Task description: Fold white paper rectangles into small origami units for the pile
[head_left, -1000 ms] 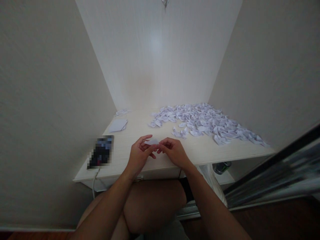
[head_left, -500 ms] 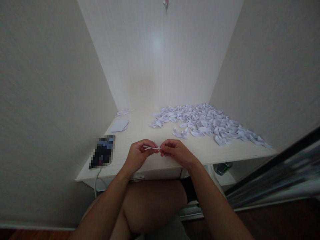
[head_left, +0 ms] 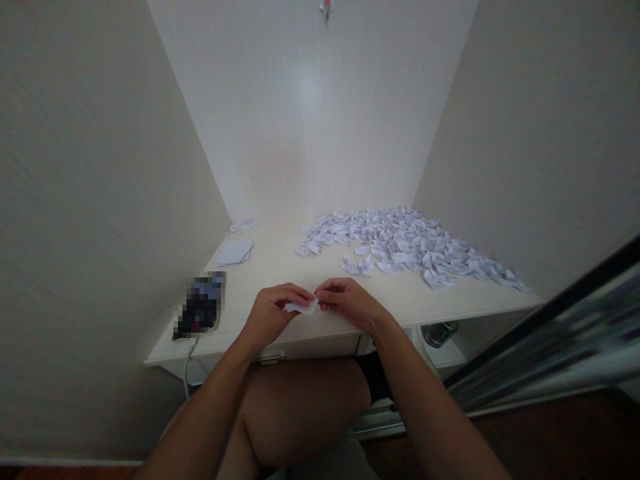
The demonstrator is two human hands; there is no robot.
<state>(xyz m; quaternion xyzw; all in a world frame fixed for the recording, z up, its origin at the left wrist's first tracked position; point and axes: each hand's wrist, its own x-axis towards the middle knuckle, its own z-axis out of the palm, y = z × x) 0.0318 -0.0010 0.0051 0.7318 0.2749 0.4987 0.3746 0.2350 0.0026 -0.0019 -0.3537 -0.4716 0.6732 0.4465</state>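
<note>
Both forearms reach forward from the bottom of the view and converge over the front edge of the bench [head_left: 280, 263], above a raised bare knee [head_left: 300, 407]. The left hand [head_left: 273, 313] is turned palm inward, its fingers [head_left: 295, 293] curled over and closed down on the left end of a small white paper piece [head_left: 303, 307]. The right hand [head_left: 347, 303] mirrors it. Its wrist is bent slightly and its knuckles face up, with the fingertips [head_left: 324, 303] bunched together and pinching the right end of the same paper piece. The two hands nearly touch at the fingertips, and the paper piece spans the narrow gap between them. It is held just above the bench surface, near the front edge and about midway along it. Whether it touches the bench cannot be told.

Well beyond the hands, a wide pile of folded white papers [head_left: 400, 247] spreads across the right and rear of the bench. A thin stack of flat sheets [head_left: 235, 253] lies at the rear left, with a few loose scraps [head_left: 243, 226] behind it by the wall. A blurred dark device [head_left: 200, 305] lies on the bench left of the left hand, and a cable [head_left: 187, 363] hangs from it over the front edge. A green can [head_left: 440, 333] lies on a shelf under the bench, on the right.
</note>
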